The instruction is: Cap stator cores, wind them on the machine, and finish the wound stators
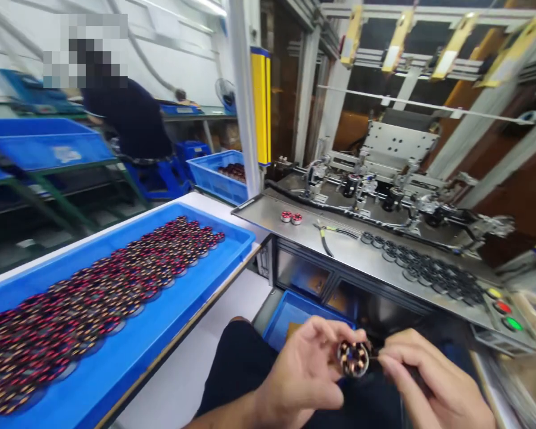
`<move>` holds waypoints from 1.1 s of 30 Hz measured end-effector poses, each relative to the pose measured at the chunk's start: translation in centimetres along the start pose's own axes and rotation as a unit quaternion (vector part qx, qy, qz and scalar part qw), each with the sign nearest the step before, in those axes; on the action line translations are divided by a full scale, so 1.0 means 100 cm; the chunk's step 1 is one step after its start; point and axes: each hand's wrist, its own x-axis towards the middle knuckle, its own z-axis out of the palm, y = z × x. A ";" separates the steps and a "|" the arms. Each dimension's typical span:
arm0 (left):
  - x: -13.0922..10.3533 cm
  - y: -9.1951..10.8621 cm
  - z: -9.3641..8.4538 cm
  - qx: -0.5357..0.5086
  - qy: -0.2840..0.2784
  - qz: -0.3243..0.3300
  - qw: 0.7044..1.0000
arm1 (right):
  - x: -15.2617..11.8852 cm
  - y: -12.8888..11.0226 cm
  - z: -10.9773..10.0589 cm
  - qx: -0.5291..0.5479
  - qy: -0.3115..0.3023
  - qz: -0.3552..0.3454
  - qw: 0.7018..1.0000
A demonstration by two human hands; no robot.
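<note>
My left hand (306, 363) is closed around the edge of a small round motor stator (352, 358) with copper windings, held up above my lap. Its wound face is turned towards me. At the stator's right side, my right hand (429, 375) pinches what looks like a thin wire (374, 357) between thumb and forefinger. The fingertips of that hand stay just apart from the stator's rim. Many similar stators (116, 286), with red and copper windings, lie in rows in a blue tray (196, 298) on my left.
On the metal bench (304, 238) are two red-and-silver round parts (291, 218), pliers (328, 237) and several black rings (420, 262). A winding machine (384, 190) stands behind, with a button box (502, 310) at right. A co-worker (125, 119) sits beyond blue bins (44, 143).
</note>
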 end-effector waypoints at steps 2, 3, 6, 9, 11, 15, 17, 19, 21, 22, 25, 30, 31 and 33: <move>0.002 0.004 0.002 -0.021 0.008 0.005 1.000 | 0.004 -0.007 0.002 0.051 0.009 0.023 0.998; 0.003 0.003 0.001 -0.019 0.002 -0.026 0.999 | 0.006 -0.009 0.002 0.077 0.004 0.014 0.997; 0.006 -0.008 -0.010 0.003 -0.081 -0.208 0.975 | 0.006 -0.010 -0.002 0.115 -0.018 -0.014 0.993; 0.004 -0.017 -0.019 0.021 -0.142 -0.276 0.950 | 0.004 -0.007 -0.005 0.114 -0.027 -0.023 0.993; 0.002 -0.017 -0.018 0.045 -0.118 -0.214 0.969 | 0.001 -0.005 -0.006 0.090 -0.014 -0.017 0.996; 0.000 -0.009 -0.003 0.125 -0.040 -0.081 0.988 | -0.003 -0.004 0.000 0.068 0.018 0.031 0.997; 0.001 -0.007 0.002 0.152 -0.017 -0.046 0.987 | -0.004 -0.005 0.003 0.078 0.032 0.057 0.995; 0.001 -0.008 0.003 0.161 -0.009 -0.040 0.986 | -0.004 -0.008 0.006 0.090 0.050 0.071 0.992; 0.002 -0.009 0.002 0.163 -0.003 -0.046 0.986 | -0.003 -0.012 0.007 0.101 0.073 0.078 0.989; 0.002 -0.010 0.000 0.163 0.003 -0.046 0.986 | -0.002 -0.014 0.008 0.105 0.085 0.081 0.988; 0.005 -0.010 -0.003 0.159 0.030 -0.028 0.986 | -0.003 -0.019 0.011 0.126 0.123 0.112 0.978; 0.011 -0.006 -0.003 0.124 0.042 -0.016 0.991 | -0.017 -0.016 0.032 0.312 0.043 0.314 0.896; 0.012 -0.005 -0.002 0.113 0.036 -0.021 0.993 | -0.020 -0.015 0.038 0.371 0.023 0.350 0.860; 0.013 -0.003 -0.002 0.095 0.024 -0.032 0.995 | -0.025 -0.013 0.050 0.474 0.018 0.390 0.789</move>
